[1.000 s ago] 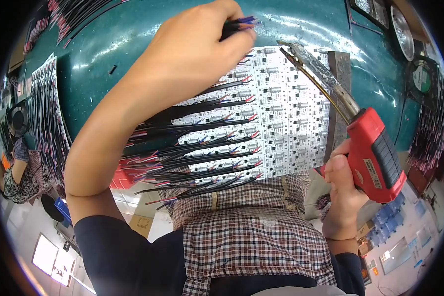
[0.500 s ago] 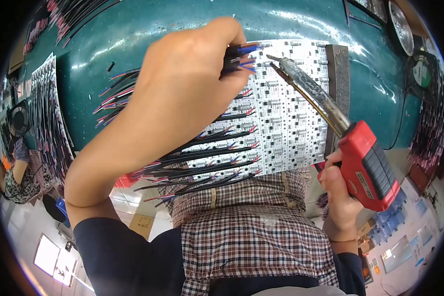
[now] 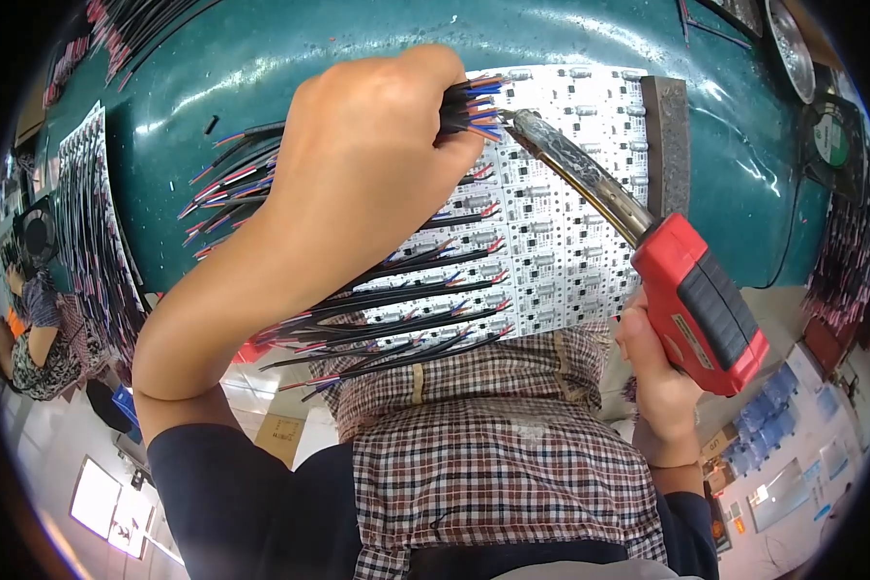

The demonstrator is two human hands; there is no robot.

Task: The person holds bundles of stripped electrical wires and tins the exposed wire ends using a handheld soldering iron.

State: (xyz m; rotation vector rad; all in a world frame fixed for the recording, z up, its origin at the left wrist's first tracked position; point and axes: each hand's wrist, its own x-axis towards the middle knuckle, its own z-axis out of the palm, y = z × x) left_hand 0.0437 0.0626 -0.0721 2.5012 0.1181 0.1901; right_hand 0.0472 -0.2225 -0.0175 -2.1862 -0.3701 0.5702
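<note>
My left hand (image 3: 372,126) is closed around a bundle of black cables (image 3: 472,104) with orange and blue stripped cores pointing right. Beneath it lies a white sheet of circuit boards (image 3: 575,208), printed in rows with small parts. Several wires (image 3: 435,296) are attached along its middle, their red and black ends on the pads. In my right hand (image 3: 659,382) is a red soldering gun (image 3: 698,300), gripped by its handle. Its tip is by the cable ends near the board's top; whether they touch, I cannot tell.
A dark grey bar (image 3: 666,145) lies along the board's right edge on the green table (image 3: 242,58). Another wired board (image 3: 97,232) hangs at the left. A small fan (image 3: 829,145), a metal dish (image 3: 789,48) and more wires (image 3: 846,261) are at the right.
The soldering gun has moved left, bringing its tip up to the cable ends. My left hand still grips the bundle, whose cores now show more clearly.
</note>
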